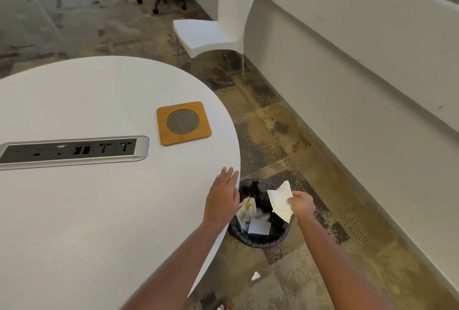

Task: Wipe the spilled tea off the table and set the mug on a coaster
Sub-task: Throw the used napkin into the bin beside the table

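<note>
Right grip [301, 204] pinches paper towel [280, 201] over black-lined bin [258, 240] w/ used towels [248, 210] inside. Left grip [222, 200] flat, fingers straight, on desk [99, 210] edge.

The round table [87, 222] is plain white. Near its far right edge, the square coaster [183, 123] is honey-tan wood with a grey woven-mesh circle in its middle. The socket strip [72, 152] set into the table top is dark grey to black inside a silver frame. Off the table's right edge, the waste bin [263, 241] has a black liner. The crumpled paper [248, 207] inside it is white with yellow-brown stains. The paper towel [279, 200] is cream-white. The chair [223, 33] is white, and the carpet [285, 135] is mottled brown, tan and grey.
</note>
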Motion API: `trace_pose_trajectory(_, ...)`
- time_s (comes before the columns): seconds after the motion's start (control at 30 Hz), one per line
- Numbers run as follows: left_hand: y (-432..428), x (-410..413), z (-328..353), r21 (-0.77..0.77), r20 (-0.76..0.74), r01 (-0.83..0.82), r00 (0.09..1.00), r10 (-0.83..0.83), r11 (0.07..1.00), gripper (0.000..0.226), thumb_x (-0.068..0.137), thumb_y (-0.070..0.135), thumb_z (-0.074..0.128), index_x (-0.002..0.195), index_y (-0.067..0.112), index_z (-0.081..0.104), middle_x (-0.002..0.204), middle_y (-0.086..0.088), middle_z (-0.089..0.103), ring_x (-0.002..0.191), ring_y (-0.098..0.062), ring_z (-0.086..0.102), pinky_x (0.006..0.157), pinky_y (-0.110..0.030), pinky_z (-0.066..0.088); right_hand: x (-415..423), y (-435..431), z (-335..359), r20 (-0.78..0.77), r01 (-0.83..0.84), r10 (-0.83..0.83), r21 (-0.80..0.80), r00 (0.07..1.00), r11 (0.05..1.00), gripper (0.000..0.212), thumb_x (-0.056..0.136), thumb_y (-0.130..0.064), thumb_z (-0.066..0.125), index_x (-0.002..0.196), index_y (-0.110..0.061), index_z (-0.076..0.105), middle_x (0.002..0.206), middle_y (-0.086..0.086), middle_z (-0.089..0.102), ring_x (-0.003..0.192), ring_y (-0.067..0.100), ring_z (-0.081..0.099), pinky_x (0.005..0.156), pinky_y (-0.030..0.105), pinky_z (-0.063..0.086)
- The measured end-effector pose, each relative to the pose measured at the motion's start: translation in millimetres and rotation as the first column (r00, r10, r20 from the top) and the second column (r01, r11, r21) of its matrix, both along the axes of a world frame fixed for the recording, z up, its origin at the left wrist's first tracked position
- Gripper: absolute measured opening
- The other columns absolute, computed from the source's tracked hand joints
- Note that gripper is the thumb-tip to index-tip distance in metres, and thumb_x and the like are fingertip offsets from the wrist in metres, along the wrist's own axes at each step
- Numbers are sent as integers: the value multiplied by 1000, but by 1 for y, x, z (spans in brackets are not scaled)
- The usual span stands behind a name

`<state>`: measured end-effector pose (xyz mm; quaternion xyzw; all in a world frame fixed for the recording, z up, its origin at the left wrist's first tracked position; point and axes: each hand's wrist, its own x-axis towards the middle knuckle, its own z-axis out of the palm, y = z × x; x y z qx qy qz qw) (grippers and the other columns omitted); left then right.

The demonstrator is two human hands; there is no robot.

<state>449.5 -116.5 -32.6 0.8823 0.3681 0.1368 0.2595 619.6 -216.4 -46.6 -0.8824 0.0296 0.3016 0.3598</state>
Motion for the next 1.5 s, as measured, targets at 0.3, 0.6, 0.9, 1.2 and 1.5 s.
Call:
trace_pose_trajectory(0.3, 13, 8, -6, -30, -8, -106, 994, 106, 994, 45, 96, 13, 37, 141, 14, 32, 153, -2, 29, 144, -16, 16, 116, -28, 21, 13, 4, -27, -172, 37, -25, 70, 985, 997, 39, 91, 4, 50, 129, 12, 44, 128, 30, 53, 118, 41, 52, 103, 53, 41)
trace_pose_trajectory(0.6, 21, 1, 4, -53, 8, -218, 976, 218, 975, 43, 96, 12, 40, 139, 14, 37, 151, -3, 32, 144, -17, 18, 115, -32, 25, 21, 7, -9, -232, 0, 49, 206, 972, 979, 31, 93, 5, 44, 122, 7, 55, 127, 24, 57, 115, 33, 57, 101, 40, 48)
trace_pose_trajectory(0.9, 43, -22, 19, -19, -9, -309, 951, 309, 951, 42, 95, 12, 41, 137, 12, 40, 150, -6, 34, 142, -20, 24, 113, -33, 29, 3, 54, 28, -18, -167, 184, 346, 983, 923, 25, 91, 5, 48, 111, 5, 63, 107, 19, 67, 100, 28, 64, 87, 29, 51)
trace_pose_trajectory(1.2, 94, -43, 41, -167, 22, -447, 889, 456, 879, 44, 95, 11, 40, 139, 6, 34, 150, -13, 30, 137, -27, 34, 107, -39, 35, -28, 126, 50, 115, -398, 382, 340, 917, 852, 24, 91, 0, 48, 105, 1, 66, 99, 15, 70, 86, 17, 61, 87, 33, 54)
trace_pose_trajectory(1.5, 150, -51, 47, -387, -12, -512, 835, 551, 767, 47, 95, 7, 39, 140, 1, 25, 144, -21, 36, 126, -32, 44, 101, -36, 35, -52, 195, 61, 156, -606, 585, 222, 796, 764, 41, 93, 0, 41, 133, -1, 47, 141, 15, 46, 131, 27, 43, 108, 34, 34)
